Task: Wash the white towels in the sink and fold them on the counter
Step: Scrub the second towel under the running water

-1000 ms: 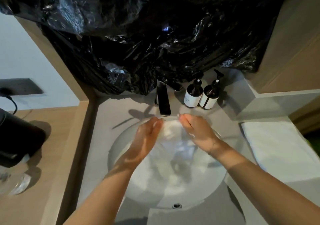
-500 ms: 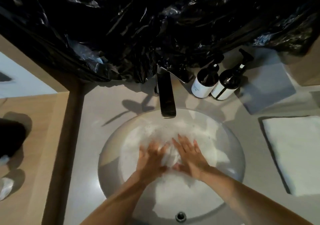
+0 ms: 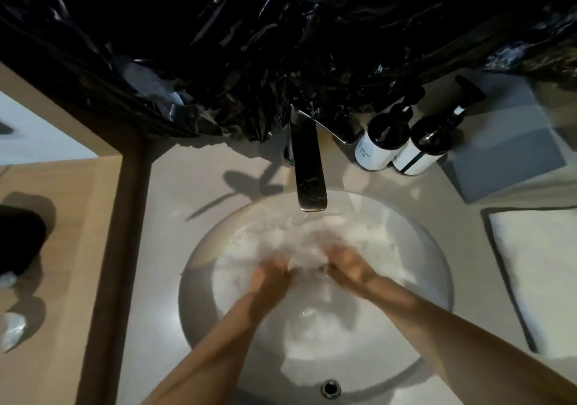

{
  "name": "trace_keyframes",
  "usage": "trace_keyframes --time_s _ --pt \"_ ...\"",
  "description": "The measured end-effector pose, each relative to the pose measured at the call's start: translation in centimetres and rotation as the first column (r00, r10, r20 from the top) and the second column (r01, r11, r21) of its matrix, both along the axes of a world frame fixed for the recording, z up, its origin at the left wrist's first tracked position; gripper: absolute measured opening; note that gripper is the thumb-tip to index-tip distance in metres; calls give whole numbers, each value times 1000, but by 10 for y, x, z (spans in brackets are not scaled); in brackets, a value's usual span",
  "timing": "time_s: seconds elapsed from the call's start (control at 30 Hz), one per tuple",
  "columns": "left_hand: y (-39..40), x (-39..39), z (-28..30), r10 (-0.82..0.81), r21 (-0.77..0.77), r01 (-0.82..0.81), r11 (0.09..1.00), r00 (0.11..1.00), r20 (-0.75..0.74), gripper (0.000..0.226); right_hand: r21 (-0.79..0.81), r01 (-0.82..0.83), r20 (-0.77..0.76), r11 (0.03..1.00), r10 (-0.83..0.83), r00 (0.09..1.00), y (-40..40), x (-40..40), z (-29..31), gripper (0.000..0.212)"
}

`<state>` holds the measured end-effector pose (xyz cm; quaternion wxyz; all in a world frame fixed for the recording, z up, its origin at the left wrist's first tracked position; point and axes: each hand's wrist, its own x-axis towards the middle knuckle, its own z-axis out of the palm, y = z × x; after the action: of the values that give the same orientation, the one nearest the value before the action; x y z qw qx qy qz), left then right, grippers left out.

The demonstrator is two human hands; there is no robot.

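Bottle (image 3: 376, 145) label text is blurred, unreadable. A sudsy white towel (image 3: 307, 248) is bunched between left hand (image 3: 270, 275) and right hand (image 3: 349, 267) in the round glossy sink (image 3: 199, 279), under the flat spout at 12 o'clock; finger state cannot be told.

Dim light falls over a pale grey counter (image 3: 199, 217). Crumpled black plastic sheeting (image 3: 281, 45) covers the far wall. At far right stand two dark pump bottles (image 3: 402, 145) with white labels, touching each other. To the left runs a lower wooden shelf (image 3: 62, 248) — a dark object (image 3: 18, 242) sits at its left edge.
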<state>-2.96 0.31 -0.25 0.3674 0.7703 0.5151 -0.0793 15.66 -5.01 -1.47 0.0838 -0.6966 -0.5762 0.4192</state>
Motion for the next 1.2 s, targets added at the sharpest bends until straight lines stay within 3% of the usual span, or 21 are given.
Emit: trace_keyframes --time_s 0.1,0.2,0.27,0.33,0.4,0.47,0.57,0.67,0.77,0.9,1.03,1.13,1.2 --pt "5 -7 22 95 -124 -66 990 964 247 35 49 37 -143 998 -30 989 3 5 36 38" --pt "7 -7 51 157 -174 -106 979 936 315 27 54 132 -260 990 -113 959 3 7 81 19" --pt "10 -4 73 142 -112 -107 988 914 379 22 97 147 -321 984 -109 941 0 13 100 11" --pt "14 -2 96 84 -69 -63 996 928 363 31 186 195 -339 963 -124 933 -2 18 118 19" --pt "16 -2 119 26 -17 -21 1000 920 391 33 315 197 -283 928 -107 953 -3 23 130 35" --pt "16 -4 143 28 7 -36 999 869 494 19 397 178 -158 901 -124 980 -2 26 144 37" --pt "13 -9 168 64 18 -93 995 796 602 26 443 107 -22 890 -109 994 1 33 160 37" --pt "10 -14 182 -23 127 -60 990 820 571 16 501 10 125 866 -84 989 0 34 158 32" --pt "18 -20 162 34 141 -114 983 878 477 16 464 26 253 886 -161 954 -4 28 142 31" --pt "13 -27 103 57 167 -122 978 935 349 23 313 48 160 948 -102 982 -17 15 107 31" --pt "-7 -29 45 -81 268 38 963 985 152 27 111 -135 207 985 110 972 -35 5 63 61" --pt "-11 -21 23 -170 284 162 945 985 5 33 -35 -130 238 991 135 962 -42 -1 31 96" --pt "-14 -11 12 -200 218 203 955 979 -33 54 -75 -130 317 989 147 937 -40 -10 10 92"
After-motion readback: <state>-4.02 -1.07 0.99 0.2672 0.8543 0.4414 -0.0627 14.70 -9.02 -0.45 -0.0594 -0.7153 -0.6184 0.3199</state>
